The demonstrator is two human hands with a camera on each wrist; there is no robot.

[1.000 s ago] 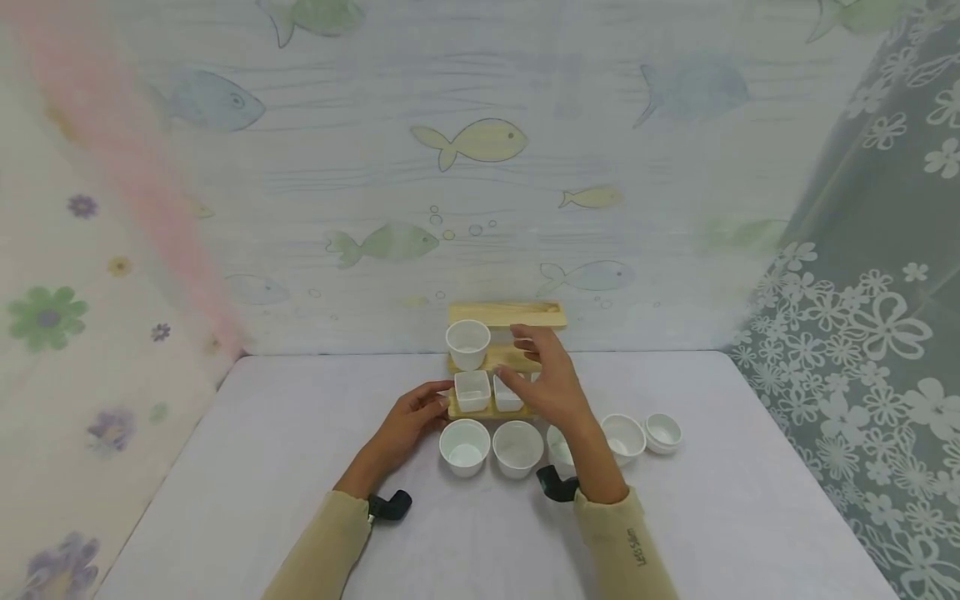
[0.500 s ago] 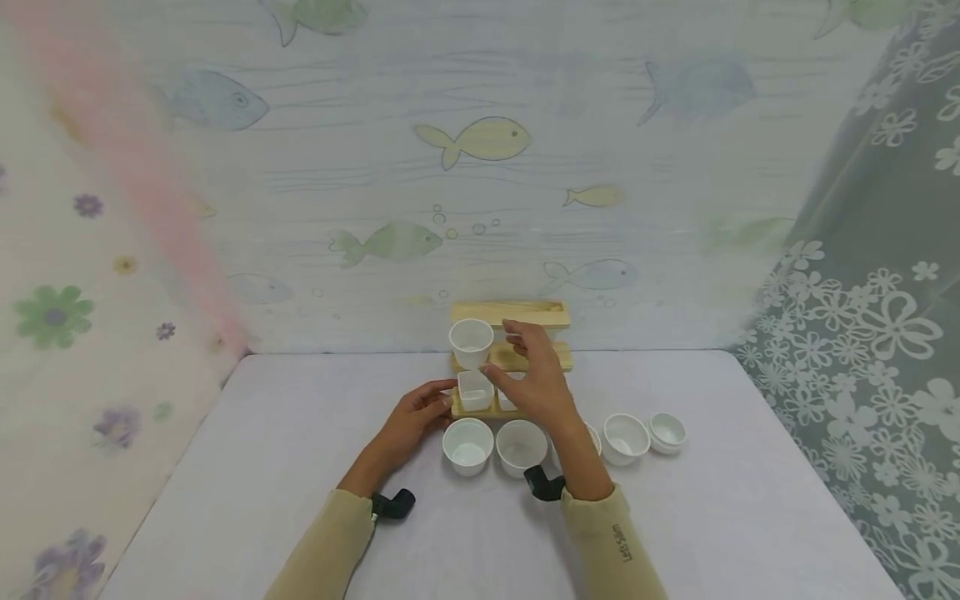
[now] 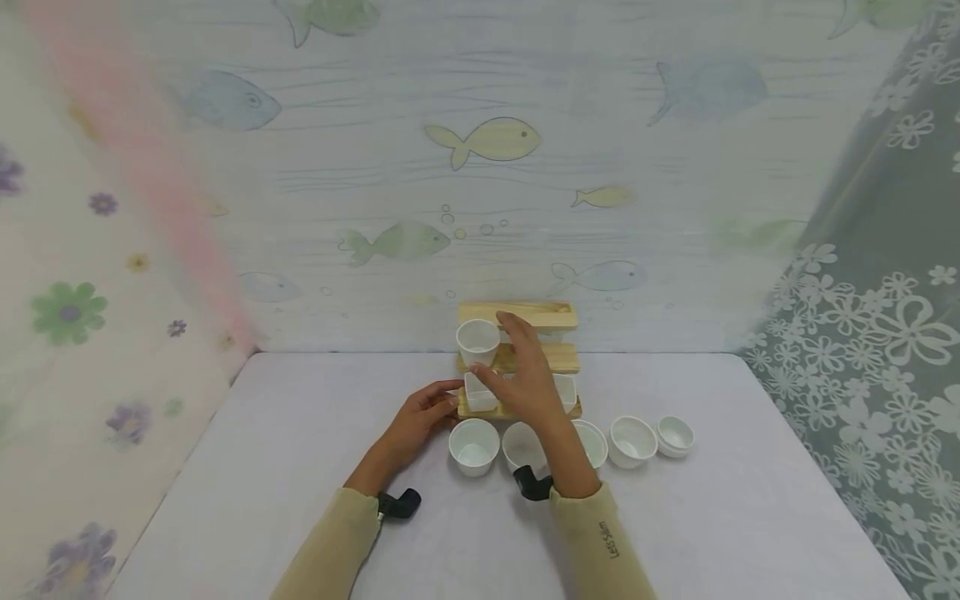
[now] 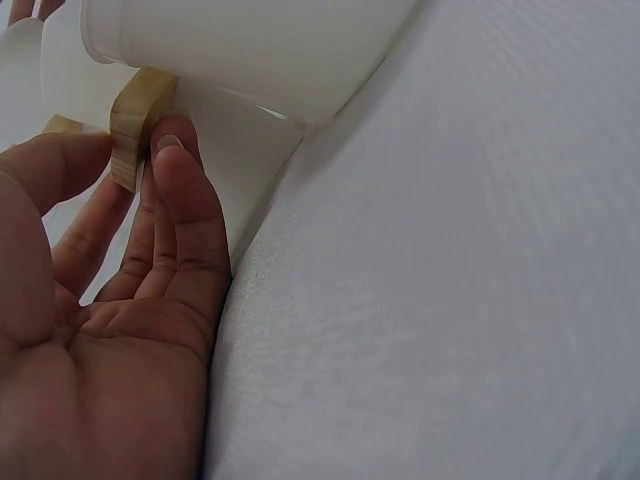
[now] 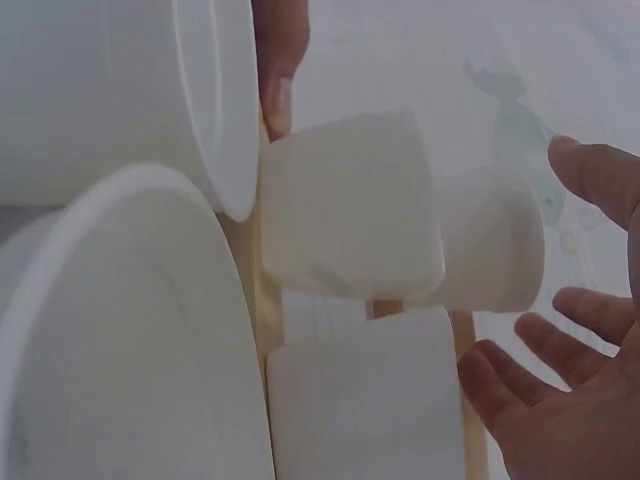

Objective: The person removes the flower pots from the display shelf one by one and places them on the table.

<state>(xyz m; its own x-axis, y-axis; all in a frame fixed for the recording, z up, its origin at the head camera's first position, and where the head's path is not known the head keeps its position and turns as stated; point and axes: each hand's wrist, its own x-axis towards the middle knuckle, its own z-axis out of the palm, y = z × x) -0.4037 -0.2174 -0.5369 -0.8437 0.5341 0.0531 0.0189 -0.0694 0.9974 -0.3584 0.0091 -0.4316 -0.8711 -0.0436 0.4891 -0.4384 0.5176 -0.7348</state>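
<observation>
Head: cup [image 3: 477,341] at shelf's left edge [image 3: 462,364]

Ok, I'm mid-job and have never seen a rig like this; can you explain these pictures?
No machine here: a person is working bare-handed, with a left grip and a right grip. The wide picture looks down from the head; the two close ones look out from the left and right wrists.

On the white-covered table stands a row of round white bowls. Behind it, square white cups sit on a front wooden board, with a round white cup just beyond.

The left grip pinches the board's left end. The right grip is beside the round white cup; the visible fingertips look apart from it, so it seems to hold nothing.
</observation>
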